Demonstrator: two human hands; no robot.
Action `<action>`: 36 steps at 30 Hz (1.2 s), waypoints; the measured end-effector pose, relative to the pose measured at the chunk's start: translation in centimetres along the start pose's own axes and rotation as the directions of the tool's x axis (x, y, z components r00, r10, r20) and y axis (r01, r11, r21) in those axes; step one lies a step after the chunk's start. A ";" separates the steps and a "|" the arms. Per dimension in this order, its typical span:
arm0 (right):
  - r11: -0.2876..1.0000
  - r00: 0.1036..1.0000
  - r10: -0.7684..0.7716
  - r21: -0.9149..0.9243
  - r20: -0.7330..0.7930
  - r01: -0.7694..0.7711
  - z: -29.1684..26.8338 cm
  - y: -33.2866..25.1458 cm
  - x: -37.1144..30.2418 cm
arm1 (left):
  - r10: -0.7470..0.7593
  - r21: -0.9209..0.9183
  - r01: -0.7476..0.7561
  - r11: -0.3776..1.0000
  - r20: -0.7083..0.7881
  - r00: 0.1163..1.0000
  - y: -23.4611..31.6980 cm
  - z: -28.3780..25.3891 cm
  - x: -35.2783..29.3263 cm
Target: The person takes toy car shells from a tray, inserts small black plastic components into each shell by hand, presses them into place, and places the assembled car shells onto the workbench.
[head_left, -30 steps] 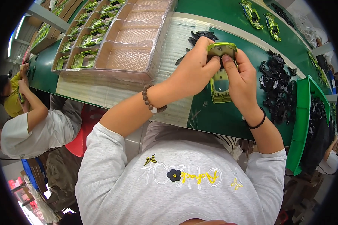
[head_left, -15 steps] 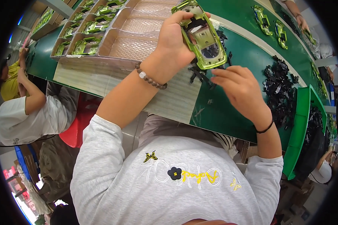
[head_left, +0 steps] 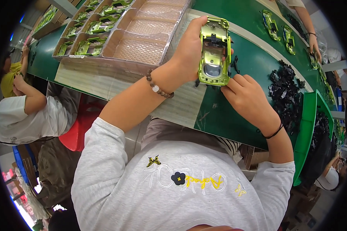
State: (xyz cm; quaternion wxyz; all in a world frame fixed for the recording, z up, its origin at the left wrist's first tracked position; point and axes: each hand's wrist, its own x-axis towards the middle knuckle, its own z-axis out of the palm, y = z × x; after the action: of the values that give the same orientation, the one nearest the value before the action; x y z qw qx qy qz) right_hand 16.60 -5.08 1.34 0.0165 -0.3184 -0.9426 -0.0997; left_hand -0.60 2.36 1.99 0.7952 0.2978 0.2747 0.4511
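My left hand (head_left: 189, 50) is wrapped round the long side of a shiny green toy car body shell (head_left: 213, 57), held up above the table with its hollow inside facing me. A black plastic piece (head_left: 213, 39) spans the inside of the shell. At the shell's near right corner is my right hand (head_left: 245, 94), its fingers curled together with the tips close against the rim; whatever they pinch is hidden. Just right of the shell lies a slim black plastic part (head_left: 235, 64) on the green tabletop (head_left: 254, 57).
A clear divided tray (head_left: 138, 46) with green shells in its left compartments stands at the left. A heap of black parts (head_left: 285, 88) lies at the right beside a green bin (head_left: 306, 127). More shells (head_left: 270, 23) lie across the table, near a co-worker's hand (head_left: 315, 50).
The shell has come nearer and turned from tilted to nearly straight, its inside now facing me more. My right hand has closed in on its near corner. The co-worker's hand has moved nearer.
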 end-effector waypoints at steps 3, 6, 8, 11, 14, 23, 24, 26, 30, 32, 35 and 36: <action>0.963 0.972 0.092 0.266 -0.215 -0.033 1.0 0.7 -0.7 | 0.014 0.008 -0.014 1.000 0.002 1.000 -0.1 -0.1 0.3; 0.829 0.932 0.298 0.539 -0.207 -0.146 1.7 1.8 -2.4 | 0.000 0.030 0.000 1.000 -0.020 1.000 -0.2 -0.1 0.5; 0.778 0.925 0.362 0.585 -0.118 -0.230 1.3 2.1 -3.1 | -0.012 0.039 0.013 0.999 -0.019 1.000 -0.2 -0.2 0.5; 0.704 0.907 0.420 0.638 -0.021 -0.311 0.7 2.2 -3.5 | -0.022 0.063 0.022 0.998 -0.005 1.000 -0.4 -0.6 0.5; 0.693 0.923 0.382 0.678 -0.055 -0.246 1.1 2.7 -4.1 | -0.011 0.127 0.009 0.992 0.015 1.000 -0.7 -0.7 0.5; 0.551 0.660 0.715 0.767 -0.232 -0.327 -1.7 4.3 -1.2 | 0.000 0.278 -0.014 0.960 0.050 0.999 -3.1 -1.3 1.3; 0.628 0.666 0.678 0.716 -0.311 -0.306 -2.2 4.3 -0.3 | 0.004 0.306 -0.014 0.952 0.033 0.999 -3.4 -1.2 1.2; 0.764 0.685 0.591 0.567 -0.425 -0.307 -2.6 4.1 1.9 | 0.008 0.291 -0.011 0.957 0.011 1.000 -3.6 -0.9 1.1; 0.923 0.725 0.382 0.264 -0.573 -0.278 -1.7 4.1 4.5 | -0.010 0.295 -0.004 0.955 0.045 0.999 -3.3 -0.8 0.8; 0.903 0.717 0.424 0.319 -0.553 -0.288 -1.2 3.7 4.7 | 0.012 0.301 -0.032 0.953 0.069 0.998 -3.5 -1.0 0.7; 0.883 0.702 0.456 0.377 -0.547 -0.280 -0.8 3.6 4.9 | 0.056 0.343 -0.082 0.936 0.086 0.995 -3.5 -1.0 0.5; 0.889 0.690 0.451 0.356 -0.566 -0.288 -0.8 3.6 4.9 | 0.080 0.360 -0.108 0.927 0.091 0.993 -3.5 -1.0 0.5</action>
State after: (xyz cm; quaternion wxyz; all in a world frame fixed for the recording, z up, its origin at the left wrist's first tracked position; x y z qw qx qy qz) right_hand 14.86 0.48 3.19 0.3916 -0.4455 -0.8010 -0.0813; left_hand 0.86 1.59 -1.31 0.7133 0.4695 0.3092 0.4185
